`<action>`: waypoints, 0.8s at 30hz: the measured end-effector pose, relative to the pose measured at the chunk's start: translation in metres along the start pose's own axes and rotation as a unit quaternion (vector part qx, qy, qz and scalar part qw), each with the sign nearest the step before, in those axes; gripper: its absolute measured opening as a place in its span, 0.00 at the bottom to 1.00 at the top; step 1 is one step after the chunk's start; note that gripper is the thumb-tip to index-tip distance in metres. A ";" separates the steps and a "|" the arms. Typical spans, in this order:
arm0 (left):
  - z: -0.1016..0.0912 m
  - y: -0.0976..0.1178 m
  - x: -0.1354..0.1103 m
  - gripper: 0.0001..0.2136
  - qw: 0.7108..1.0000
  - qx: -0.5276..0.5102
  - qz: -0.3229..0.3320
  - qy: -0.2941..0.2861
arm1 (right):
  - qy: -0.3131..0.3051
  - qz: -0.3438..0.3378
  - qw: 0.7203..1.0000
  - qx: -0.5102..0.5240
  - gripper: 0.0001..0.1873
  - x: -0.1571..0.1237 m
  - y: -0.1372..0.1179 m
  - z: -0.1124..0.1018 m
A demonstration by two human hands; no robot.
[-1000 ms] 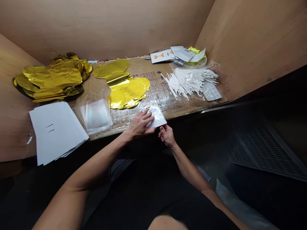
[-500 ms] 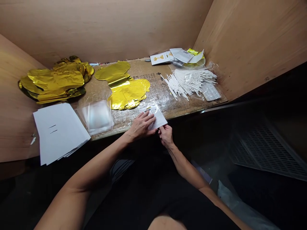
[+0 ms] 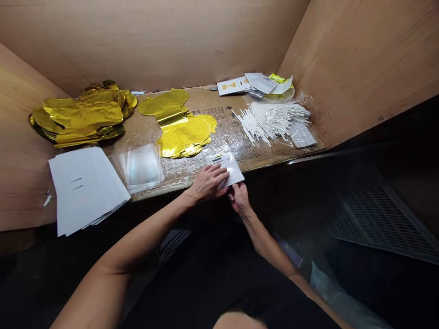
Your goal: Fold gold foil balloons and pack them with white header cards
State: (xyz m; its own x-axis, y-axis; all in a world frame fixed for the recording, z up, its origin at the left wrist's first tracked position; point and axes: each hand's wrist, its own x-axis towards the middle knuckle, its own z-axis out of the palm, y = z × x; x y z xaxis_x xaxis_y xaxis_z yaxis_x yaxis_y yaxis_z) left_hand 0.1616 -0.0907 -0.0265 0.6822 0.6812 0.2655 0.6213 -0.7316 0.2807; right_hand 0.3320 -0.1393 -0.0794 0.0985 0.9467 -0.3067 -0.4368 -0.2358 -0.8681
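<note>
A white printed card in a clear plastic bag (image 3: 226, 165) lies at the front edge of the table, with a barcode label showing near its top. My left hand (image 3: 207, 184) lies over its left part, fingers on the bag. My right hand (image 3: 239, 198) pinches the card's lower edge from below. Just beyond them lies a flat gold foil balloon (image 3: 179, 130). To the left of my left hand is a stack of clear plastic bags (image 3: 142, 168), and a pile of white sheets (image 3: 85, 189) lies beyond that.
A heap of crumpled gold foil balloons (image 3: 80, 114) sits at the far left. White sticks (image 3: 270, 122) lie on a plastic bag at right, with printed cards (image 3: 235, 86) behind them. Plywood walls (image 3: 360, 59) enclose the table's back and right. A grey grating (image 3: 380, 224) lies below right.
The bagged card has shifted a little to the right, and both hands have moved with it. My right hand's fingers have closed in under the card's lower edge.
</note>
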 end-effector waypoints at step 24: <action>0.013 -0.007 0.018 0.16 1.000 -0.008 -0.006 0.019 | -0.016 -0.100 0.970 -0.219 0.20 0.008 -0.007 -0.018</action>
State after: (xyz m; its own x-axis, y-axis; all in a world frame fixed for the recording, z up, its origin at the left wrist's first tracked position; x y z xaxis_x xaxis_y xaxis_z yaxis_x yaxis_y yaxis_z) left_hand 0.1744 -0.0737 -0.0355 0.6594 0.6903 0.2977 0.6224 -0.7234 0.2988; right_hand 0.3520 -0.1343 -0.0823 0.1104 0.9880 -0.1085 0.0109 -0.1103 -0.9938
